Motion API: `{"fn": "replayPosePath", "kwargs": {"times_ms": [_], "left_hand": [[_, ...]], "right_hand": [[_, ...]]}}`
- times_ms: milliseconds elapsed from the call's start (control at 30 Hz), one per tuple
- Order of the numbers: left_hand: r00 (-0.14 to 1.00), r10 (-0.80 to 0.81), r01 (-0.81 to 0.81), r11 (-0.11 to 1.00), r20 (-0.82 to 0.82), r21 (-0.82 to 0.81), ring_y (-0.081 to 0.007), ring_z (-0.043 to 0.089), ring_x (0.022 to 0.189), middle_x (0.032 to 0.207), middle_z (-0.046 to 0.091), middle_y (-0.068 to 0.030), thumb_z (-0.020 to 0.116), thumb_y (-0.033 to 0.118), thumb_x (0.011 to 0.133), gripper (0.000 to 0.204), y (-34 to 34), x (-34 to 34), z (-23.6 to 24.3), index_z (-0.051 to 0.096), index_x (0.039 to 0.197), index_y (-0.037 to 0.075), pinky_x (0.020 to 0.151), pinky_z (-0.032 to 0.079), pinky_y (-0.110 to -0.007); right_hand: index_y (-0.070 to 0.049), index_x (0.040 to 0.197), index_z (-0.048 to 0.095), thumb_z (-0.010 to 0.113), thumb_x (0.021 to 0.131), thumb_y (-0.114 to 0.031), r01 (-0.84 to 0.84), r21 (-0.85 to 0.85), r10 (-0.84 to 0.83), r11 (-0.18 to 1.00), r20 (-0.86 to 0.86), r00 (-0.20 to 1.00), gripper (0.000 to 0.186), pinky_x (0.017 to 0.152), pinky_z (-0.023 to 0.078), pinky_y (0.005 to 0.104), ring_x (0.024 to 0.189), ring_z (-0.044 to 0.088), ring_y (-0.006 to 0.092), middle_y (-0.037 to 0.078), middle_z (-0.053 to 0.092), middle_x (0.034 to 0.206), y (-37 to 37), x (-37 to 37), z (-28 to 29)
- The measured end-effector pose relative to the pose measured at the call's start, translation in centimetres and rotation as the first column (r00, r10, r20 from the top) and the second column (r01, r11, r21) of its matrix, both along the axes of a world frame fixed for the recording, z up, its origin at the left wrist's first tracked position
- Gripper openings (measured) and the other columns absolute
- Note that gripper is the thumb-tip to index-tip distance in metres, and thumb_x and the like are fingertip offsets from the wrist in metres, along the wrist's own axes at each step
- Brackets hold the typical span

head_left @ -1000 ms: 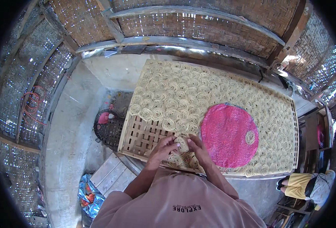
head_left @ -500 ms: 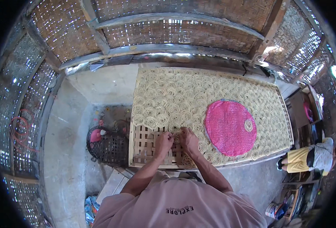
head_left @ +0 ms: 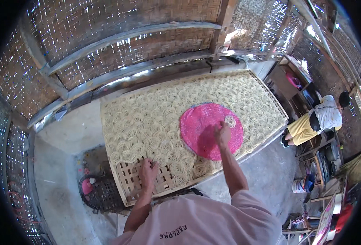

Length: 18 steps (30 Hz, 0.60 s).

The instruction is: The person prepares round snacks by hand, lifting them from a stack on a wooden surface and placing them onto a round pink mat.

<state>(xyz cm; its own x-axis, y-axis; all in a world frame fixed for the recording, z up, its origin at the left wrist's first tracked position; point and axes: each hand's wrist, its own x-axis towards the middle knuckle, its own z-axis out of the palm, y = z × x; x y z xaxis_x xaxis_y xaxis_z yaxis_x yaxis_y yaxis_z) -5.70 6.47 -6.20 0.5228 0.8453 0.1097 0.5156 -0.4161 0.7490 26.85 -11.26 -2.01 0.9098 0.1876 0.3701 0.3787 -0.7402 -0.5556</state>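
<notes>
Reaching over a mostly covered slatted rack (head_left: 119, 185)

The person's right hand (head_left: 223, 134) is over the pink mat (head_left: 196, 123), fingers narrowed beside its lone pale coil (head_left: 230, 121); contact cannot be told. Left of the mat, the left hand (head_left: 148, 174), fingers curled, is at the edge of the packed coils (head_left: 139, 122), its hold unclear. Coils surround the mat; one bare patch (head_left: 128, 173), to its lower left, looks like the portion left uncovered. Counted: one rack, one mat, one coil upon it, two hands; the packed coils are too many to count.

You have one pale, loosely wound coil (head_left: 230, 121) flat on the round pink sheet (head_left: 195, 128); similar coils (head_left: 147, 110) crowd the slatted tray (head_left: 118, 183).
</notes>
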Motion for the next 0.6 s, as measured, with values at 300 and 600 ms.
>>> {"fn": "replayPosePath", "kwargs": {"times_ms": [300,600], "left_hand": [[0.985,0.137,-0.131,0.99,0.105,-0.062,-0.0224,0.061,0.06,0.068,0.062,-0.0097,0.073,0.022,0.078,0.024,-0.6,0.0,-0.5,0.062,0.09,0.005,0.058,0.048,-0.035],[0.975,0.19,-0.196,0.98,0.112,0.039,-0.0233,0.063,0.063,0.071,0.065,-0.0087,0.073,0.025,0.078,0.024,-1.5,0.3,-0.6,0.063,0.092,0.007,0.058,0.049,-0.036]], "right_hand": [[-0.001,0.098,0.064,0.062,0.077,-0.031,0.162,-0.345,-0.204,0.924,-0.087,0.975,0.036,0.083,0.049,0.0477,0.096,0.058,0.0402,0.022,0.056,0.107,-3.6,9.8,-1.5],[-0.008,0.089,0.065,0.064,0.078,-0.049,0.227,-0.339,-0.26,0.913,-0.057,0.964,0.043,0.079,0.046,0.047,0.089,0.061,0.0353,0.013,0.066,0.092,-5.2,9.8,-1.5]]}}
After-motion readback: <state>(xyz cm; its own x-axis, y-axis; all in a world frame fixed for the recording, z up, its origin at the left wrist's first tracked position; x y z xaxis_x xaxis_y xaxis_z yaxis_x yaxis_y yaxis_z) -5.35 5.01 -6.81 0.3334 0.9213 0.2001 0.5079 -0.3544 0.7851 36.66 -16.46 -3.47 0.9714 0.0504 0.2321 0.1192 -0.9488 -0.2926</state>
